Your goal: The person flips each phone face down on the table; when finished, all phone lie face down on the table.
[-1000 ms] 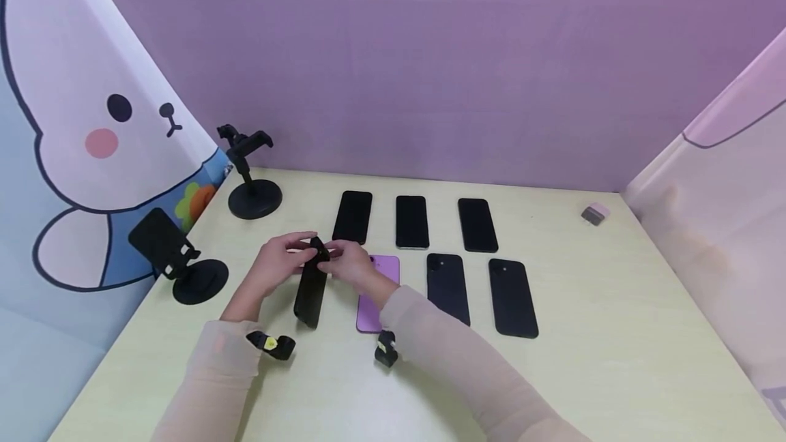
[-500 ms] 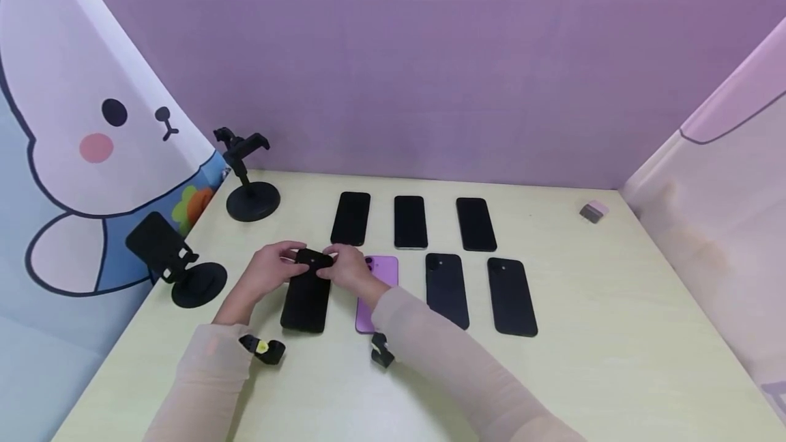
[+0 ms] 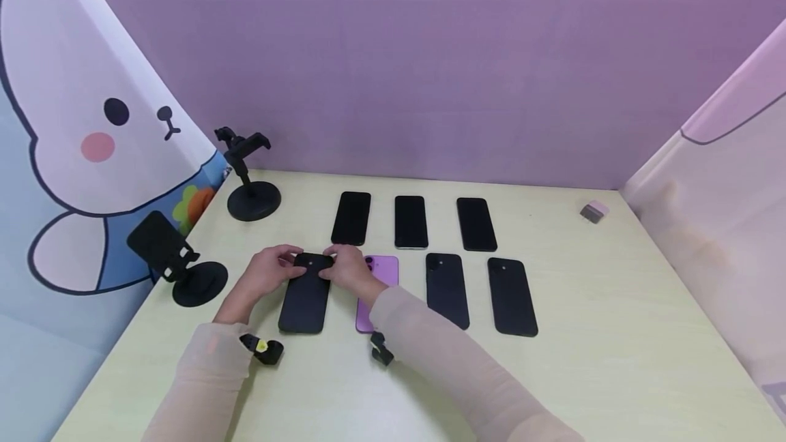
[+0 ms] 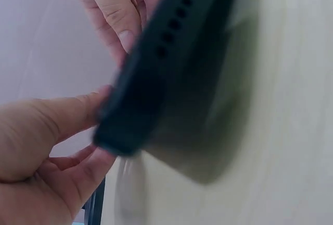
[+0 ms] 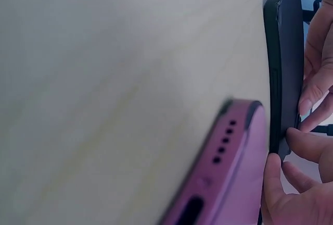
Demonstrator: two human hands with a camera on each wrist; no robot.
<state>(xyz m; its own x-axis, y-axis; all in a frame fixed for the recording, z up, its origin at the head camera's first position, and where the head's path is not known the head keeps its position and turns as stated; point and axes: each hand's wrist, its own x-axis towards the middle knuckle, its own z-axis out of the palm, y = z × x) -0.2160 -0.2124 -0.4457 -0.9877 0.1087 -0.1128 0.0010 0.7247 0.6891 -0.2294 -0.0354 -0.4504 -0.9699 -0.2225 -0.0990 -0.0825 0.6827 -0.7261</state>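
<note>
A dark phone (image 3: 305, 302) lies back side up at the left of the front row in the head view, its camera end away from me. My left hand (image 3: 267, 271) pinches its far left corner between thumb and fingers. At the far right corner, my right hand (image 3: 351, 270) pinches it too. In the left wrist view the phone (image 4: 140, 89) is blurred, with a shadow on the table beneath it; whether it lies fully flat cannot be told. Just right of it lies a purple phone (image 3: 385, 271), partly covered by my right forearm.
Two dark phones (image 3: 447, 288) (image 3: 513, 297) lie back up further right. Behind them sit three black phones (image 3: 351, 218) (image 3: 411, 222) (image 3: 476, 224), screens up. Two black phone stands (image 3: 254, 200) (image 3: 200, 283) are at the left edge. A small grey-and-pink block (image 3: 594, 211) lies far right.
The phone in my hands has turned from on edge to back side up and come down towards the table. Both hands have moved slightly towards me. The other phones stay put.
</note>
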